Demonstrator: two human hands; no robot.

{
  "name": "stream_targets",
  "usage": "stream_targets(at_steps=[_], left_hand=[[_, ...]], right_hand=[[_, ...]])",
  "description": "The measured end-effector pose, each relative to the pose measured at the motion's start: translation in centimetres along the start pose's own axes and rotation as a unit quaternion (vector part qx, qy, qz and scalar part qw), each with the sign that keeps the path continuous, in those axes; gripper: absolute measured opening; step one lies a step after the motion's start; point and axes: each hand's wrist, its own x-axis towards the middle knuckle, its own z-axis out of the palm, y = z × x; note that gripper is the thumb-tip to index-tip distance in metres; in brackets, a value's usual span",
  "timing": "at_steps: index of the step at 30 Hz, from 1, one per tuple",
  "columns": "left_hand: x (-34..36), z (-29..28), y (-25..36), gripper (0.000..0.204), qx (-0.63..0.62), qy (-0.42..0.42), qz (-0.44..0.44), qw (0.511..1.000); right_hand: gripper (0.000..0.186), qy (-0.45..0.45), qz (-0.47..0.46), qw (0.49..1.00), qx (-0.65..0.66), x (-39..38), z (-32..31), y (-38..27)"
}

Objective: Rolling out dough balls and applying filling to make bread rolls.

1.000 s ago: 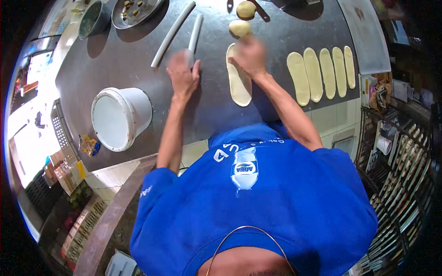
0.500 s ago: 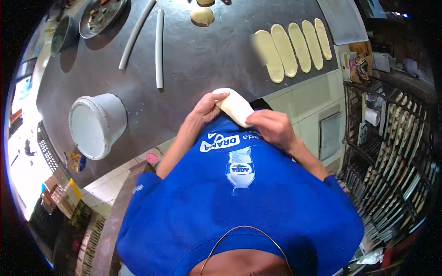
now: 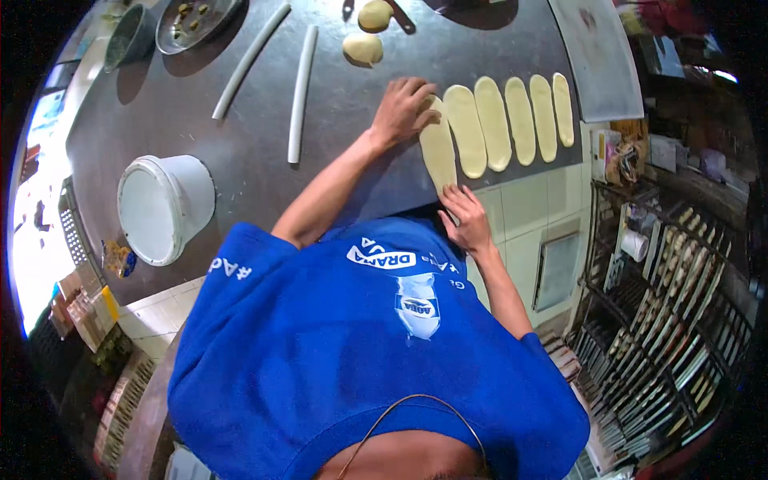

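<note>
A long flat strip of pale dough (image 3: 438,150) lies lengthwise at the table's near edge, left of a row of similar dough strips (image 3: 492,124). My left hand (image 3: 402,112) has the strip's far end between thumb and fingers. At the near end, the fingertips of my right hand (image 3: 467,220) hold the dough's edge, partly hiding it. The strips in the row lie side by side, the rightmost narrower than the others. Farther back are two rounded dough pieces, one (image 3: 363,49) nearer me and another (image 3: 375,14) behind it.
Two pale rods (image 3: 301,96) (image 3: 253,62) lie left of my hands on the dark metal table (image 3: 248,176). A white bucket (image 3: 167,210) stands at the left. Behind it are a round metal pan (image 3: 194,24) and a bowl (image 3: 130,38). A rack of trays (image 3: 664,320) stands at the right.
Both hands have moved forward from in front of my chest, carrying the dough strip to the left end of the row. The strip now looks longer and flatter.
</note>
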Motion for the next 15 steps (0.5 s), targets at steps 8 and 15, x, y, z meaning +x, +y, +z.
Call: stream_targets(at_steps=[8,15], left_hand=[[-2.8,-14.2,-2.6,0.041,0.151,0.209,-0.286,0.923],[6.0,-16.9,-5.9,0.05,-0.181,0.134,-0.298,0.927]], right_hand=[[0.026,-0.026,0.084,0.993,0.075,13.5,4.8,-4.9],[0.043,-0.064,0.083,0.995,0.006,22.4,15.7,-9.6]])
